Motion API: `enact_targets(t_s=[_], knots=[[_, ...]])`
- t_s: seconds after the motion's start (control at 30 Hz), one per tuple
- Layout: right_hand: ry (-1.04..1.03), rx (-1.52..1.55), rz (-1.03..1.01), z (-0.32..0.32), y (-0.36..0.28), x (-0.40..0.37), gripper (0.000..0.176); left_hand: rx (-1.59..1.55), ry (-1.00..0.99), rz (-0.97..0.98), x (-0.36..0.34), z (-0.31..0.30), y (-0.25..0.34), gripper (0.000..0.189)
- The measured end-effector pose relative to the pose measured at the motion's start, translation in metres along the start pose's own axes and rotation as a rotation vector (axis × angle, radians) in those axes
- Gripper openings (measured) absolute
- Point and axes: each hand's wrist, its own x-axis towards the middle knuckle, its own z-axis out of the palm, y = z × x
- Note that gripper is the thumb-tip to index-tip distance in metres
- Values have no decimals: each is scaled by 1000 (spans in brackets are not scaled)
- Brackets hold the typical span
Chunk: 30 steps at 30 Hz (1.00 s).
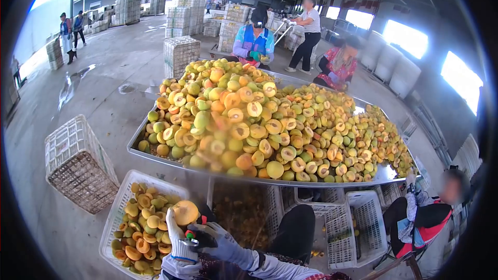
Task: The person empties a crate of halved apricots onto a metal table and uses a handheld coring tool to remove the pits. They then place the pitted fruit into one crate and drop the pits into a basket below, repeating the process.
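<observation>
My left hand [179, 246], in a white knit glove, holds a yellow peach [185, 211] up between thumb and fingers. Just right of it, my right hand [224, 242], in a greyish-white glove with dark finger parts, is closed on a small pitting tool [190, 239] with a red and green grip and a curved metal end. Both hands are close together over the right side of a white plastic crate [112, 217] full of peach halves. Ahead, a heap of whole and halved peaches [270, 124] covers the metal table [171, 162].
An upturned white crate [80, 163] stands on the floor at left. More crates [367, 223] sit beneath the table's front edge. One person [425, 212] sits at right; two others [254, 41] work across the table. Stacked crates [181, 52] stand behind.
</observation>
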Motion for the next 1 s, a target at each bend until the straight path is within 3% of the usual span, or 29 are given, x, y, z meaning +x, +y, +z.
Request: enact_targets(t_s=[0.07, 0.1, 0.2, 0.27, 0.33, 0.4, 0.47, 0.6, 0.8, 0.9, 1.0], knots=[[52, -282, -80, -6, 3, -2, 55, 57, 79, -196, -16, 10, -10, 62], [115, -311, -157, -11, 5, 1, 51, 88, 58, -204, -8, -2, -19, 61], [80, -168, -117, -31, 8, -8, 47, 133, -80, -119, -10, -11, -33, 58], [205, 329, -3, -36, 17, -22, 32, 118, -43, 48, -4, -3, -37, 58], [456, 715, 254, -37, 17, -30, 18, 364, -183, 36, 16, -20, -22, 58], [466, 991, 474, -49, 15, -34, 22, 605, -196, 86, -4, -9, -10, 57], [456, 883, 534, -51, 27, -41, 31, 877, -332, 206, -15, -1, -8, 54], [400, 985, 613, -47, 27, -55, 37, 953, -430, 112, -28, 4, -10, 69], [396, 944, 647, -47, 23, -68, 37, 929, -429, 98, -32, 8, -16, 71], [361, 664, 648, -53, 14, -66, 38, 850, -457, 161, -28, 7, -26, 77], [462, 567, 567, -48, 31, -69, 37, 812, -458, 175, -28, 5, -32, 78]])
